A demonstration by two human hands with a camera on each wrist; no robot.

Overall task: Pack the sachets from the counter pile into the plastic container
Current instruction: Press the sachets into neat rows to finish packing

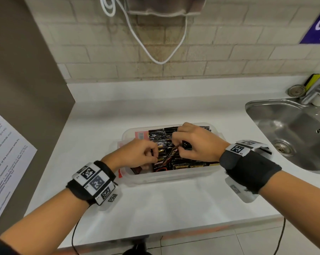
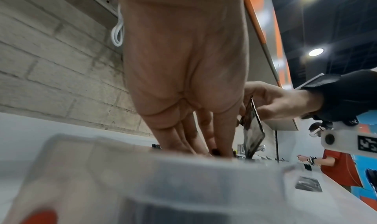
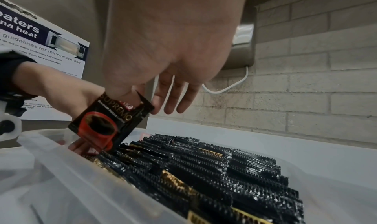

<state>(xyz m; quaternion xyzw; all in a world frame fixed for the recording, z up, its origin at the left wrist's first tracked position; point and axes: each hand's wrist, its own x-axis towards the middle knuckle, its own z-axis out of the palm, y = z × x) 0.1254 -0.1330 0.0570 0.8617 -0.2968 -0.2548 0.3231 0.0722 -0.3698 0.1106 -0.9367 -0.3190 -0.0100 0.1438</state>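
A clear plastic container (image 1: 174, 176) sits on the white counter, packed with rows of black sachets (image 3: 214, 171) standing on edge. My right hand (image 1: 179, 147) pinches the top of one black sachet (image 3: 106, 122) printed with a red cup. This sachet hangs tilted, its lower end among the rows at the container's left end (image 1: 169, 155). My left hand (image 1: 151, 157) reaches down beside it, fingers (image 2: 204, 143) fairly straight and pointing into the container against the packed sachets. The left fingertips are hidden behind the container wall (image 2: 142, 187).
A steel sink (image 1: 291, 126) with a faucet (image 1: 317, 89) lies to the right. A white cable (image 1: 155, 57) hangs on the brick wall behind. A grey panel with a paper notice (image 1: 6, 159) stands on the left. Another person in red (image 2: 336, 168) stands far off.
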